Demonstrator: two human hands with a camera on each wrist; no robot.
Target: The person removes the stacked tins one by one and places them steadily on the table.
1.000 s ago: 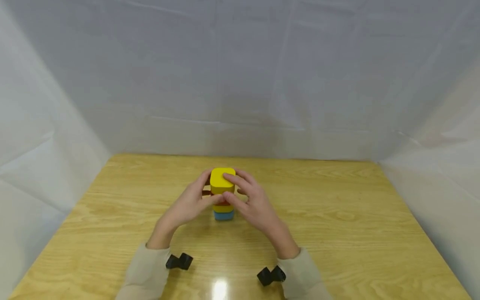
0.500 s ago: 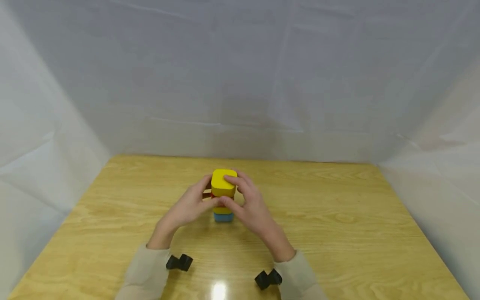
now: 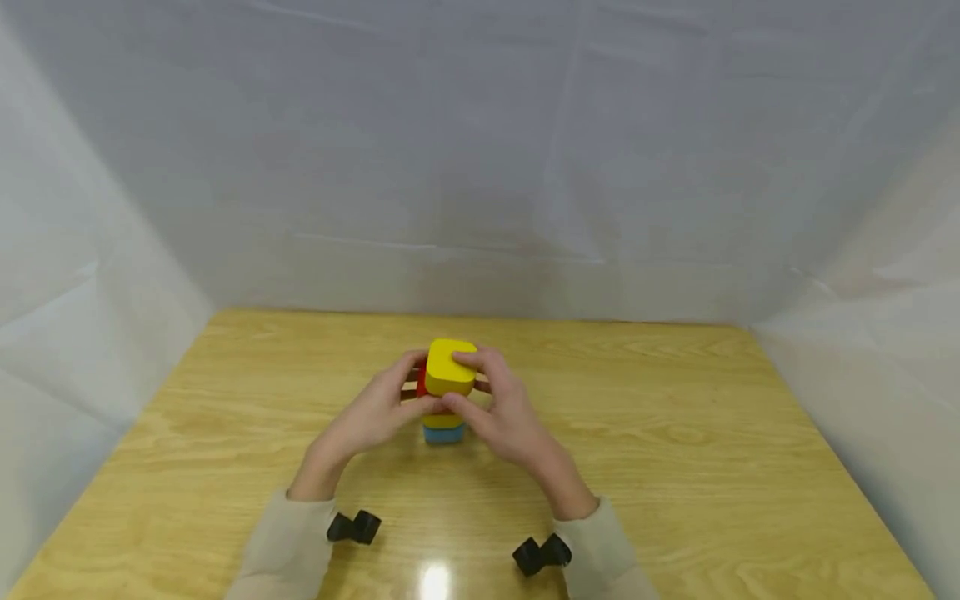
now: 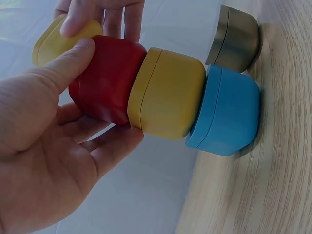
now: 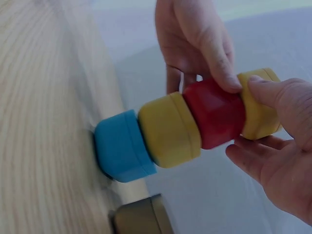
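Note:
A stack of rounded blocks stands mid-table: a blue block (image 3: 444, 434) at the bottom, a yellow block (image 3: 442, 421), a red block (image 3: 422, 382), then a top yellow block (image 3: 448, 367). My left hand (image 3: 408, 390) grips the red block (image 4: 109, 80), thumb on its near side and fingers behind. My right hand (image 3: 459, 382) pinches the top yellow block (image 5: 258, 105), forefinger on its top and thumb at its lower edge. The lower yellow block (image 4: 168, 92) and the blue block (image 4: 226, 112) are untouched. The top block sits slightly askew on the red one.
The light wooden table (image 3: 675, 433) is walled by white sheeting (image 3: 480, 167) at the back and both sides. Black wrist cameras (image 3: 352, 527) sit at both cuffs. A dull grey-brown shape (image 4: 236, 39) lies beside the blue block, seemingly its reflection.
The top yellow block has shifted a little to the right and turned, so more of the red block shows on its left. Both hands stay on the stack.

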